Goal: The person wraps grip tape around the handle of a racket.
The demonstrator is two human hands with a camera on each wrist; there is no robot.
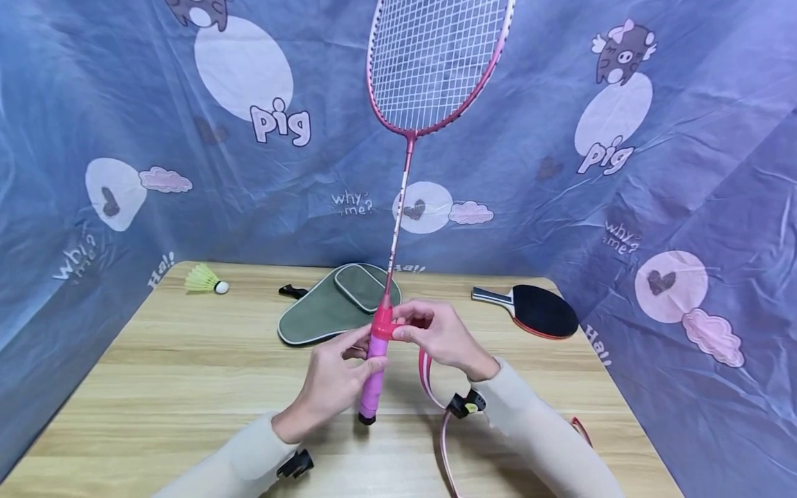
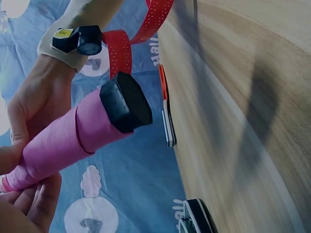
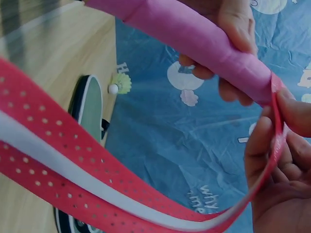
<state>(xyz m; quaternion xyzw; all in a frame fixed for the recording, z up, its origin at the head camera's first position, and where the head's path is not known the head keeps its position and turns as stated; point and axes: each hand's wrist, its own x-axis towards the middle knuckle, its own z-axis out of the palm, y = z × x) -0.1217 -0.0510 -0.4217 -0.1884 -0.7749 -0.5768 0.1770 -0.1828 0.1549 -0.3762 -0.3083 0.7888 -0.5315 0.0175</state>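
Blue cloth (image 1: 286,214) behind a wood table (image 1: 187,387), and I've got the racket (image 1: 411,133) up over it, roughly upright: left hand (image 1: 333,377) curled round the purple grip (image 1: 371,395), right hand (image 1: 441,337) pinching red tape (image 3: 63,128) at its top end, shuttlecock (image 1: 205,279) sitting back left.

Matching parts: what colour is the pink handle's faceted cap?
Black cap; clearest in the left wrist view.

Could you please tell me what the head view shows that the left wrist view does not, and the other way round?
Head only: the strung racket head and the shuttlecock.

Left wrist only: the small holes dotting the red tape.

Both: the tape itself, the purple handle, the left hand holding it, the right hand and the paddle.
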